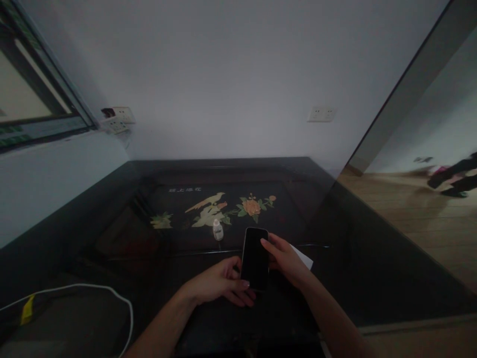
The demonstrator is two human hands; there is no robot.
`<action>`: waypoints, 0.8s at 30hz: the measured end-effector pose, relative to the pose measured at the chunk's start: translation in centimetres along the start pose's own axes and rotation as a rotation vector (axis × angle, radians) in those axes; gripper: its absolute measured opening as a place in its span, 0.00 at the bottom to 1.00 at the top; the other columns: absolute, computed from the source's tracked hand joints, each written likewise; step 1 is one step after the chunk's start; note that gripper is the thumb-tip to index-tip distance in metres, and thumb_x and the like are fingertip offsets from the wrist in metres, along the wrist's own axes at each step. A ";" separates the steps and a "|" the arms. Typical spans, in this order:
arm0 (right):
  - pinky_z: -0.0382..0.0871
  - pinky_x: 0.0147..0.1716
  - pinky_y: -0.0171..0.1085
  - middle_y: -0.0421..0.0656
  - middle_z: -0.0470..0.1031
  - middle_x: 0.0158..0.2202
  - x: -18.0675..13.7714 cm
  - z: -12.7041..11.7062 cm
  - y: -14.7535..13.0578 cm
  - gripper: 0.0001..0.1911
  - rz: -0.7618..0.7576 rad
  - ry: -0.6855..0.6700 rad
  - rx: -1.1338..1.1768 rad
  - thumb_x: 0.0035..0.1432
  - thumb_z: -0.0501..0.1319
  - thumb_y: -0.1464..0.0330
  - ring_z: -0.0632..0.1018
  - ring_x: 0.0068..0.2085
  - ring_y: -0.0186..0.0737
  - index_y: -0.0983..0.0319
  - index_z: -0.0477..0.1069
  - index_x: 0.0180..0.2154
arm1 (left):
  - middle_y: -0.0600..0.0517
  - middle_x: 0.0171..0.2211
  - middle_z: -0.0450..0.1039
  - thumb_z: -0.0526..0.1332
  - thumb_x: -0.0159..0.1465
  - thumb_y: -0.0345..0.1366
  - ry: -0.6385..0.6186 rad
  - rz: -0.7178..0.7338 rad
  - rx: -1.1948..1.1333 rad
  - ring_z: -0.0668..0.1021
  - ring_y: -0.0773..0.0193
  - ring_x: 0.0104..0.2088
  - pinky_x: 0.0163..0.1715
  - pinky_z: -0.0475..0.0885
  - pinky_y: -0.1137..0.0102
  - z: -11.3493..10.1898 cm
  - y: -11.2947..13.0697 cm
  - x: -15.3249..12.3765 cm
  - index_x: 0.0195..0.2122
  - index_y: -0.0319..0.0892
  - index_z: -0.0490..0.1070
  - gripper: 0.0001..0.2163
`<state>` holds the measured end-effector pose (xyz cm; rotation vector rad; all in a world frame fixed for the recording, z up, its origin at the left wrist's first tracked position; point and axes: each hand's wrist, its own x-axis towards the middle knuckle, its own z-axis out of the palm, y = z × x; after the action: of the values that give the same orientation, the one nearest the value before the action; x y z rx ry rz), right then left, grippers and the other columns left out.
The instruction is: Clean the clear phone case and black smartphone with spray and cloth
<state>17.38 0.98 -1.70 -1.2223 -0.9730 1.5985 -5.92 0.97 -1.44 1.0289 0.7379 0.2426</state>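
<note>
Over the dark table [357, 258], I hold a phone [255, 258] between both hands.
My left hand [233, 283] grasps its lower left edge, thumb over the front; my right hand [283, 256] grips the upper right edge, thumb on the front too. The screen is black, its top edge toward the wall [223, 74]. A small bottle [218, 230] stands beyond and left, apart from the phone. A white sheet [303, 257] shows past my right wrist. A white cable [130, 308] curves at near left; on the right, tabletop stretches from my forearm to the edge beside the floor [410, 214].
</note>
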 end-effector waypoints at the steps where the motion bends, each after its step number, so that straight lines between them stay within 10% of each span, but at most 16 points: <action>1: 0.76 0.32 0.38 0.41 0.80 0.35 0.0 0.0 -0.1 0.24 -0.005 0.002 -0.004 0.58 0.68 0.51 0.81 0.32 0.41 0.58 0.73 0.50 | 0.41 0.40 0.82 0.72 0.58 0.45 0.006 0.003 -0.004 0.85 0.56 0.37 0.38 0.77 0.64 0.0 0.0 0.0 0.45 0.42 0.61 0.23; 24: 0.78 0.38 0.42 0.44 0.83 0.38 0.1 1.0 -0.4 0.26 -0.008 -0.018 0.032 0.57 0.69 0.52 0.84 0.37 0.45 0.59 0.74 0.52 | 0.45 0.40 0.79 0.78 0.50 0.34 0.248 0.160 -0.073 0.85 0.57 0.32 0.32 0.81 0.66 2.8 0.2 1.9 0.63 0.42 0.59 0.42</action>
<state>16.50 1.15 -1.17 -1.1821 -0.9588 1.6156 -2.59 0.12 -1.23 0.9989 0.8645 0.5390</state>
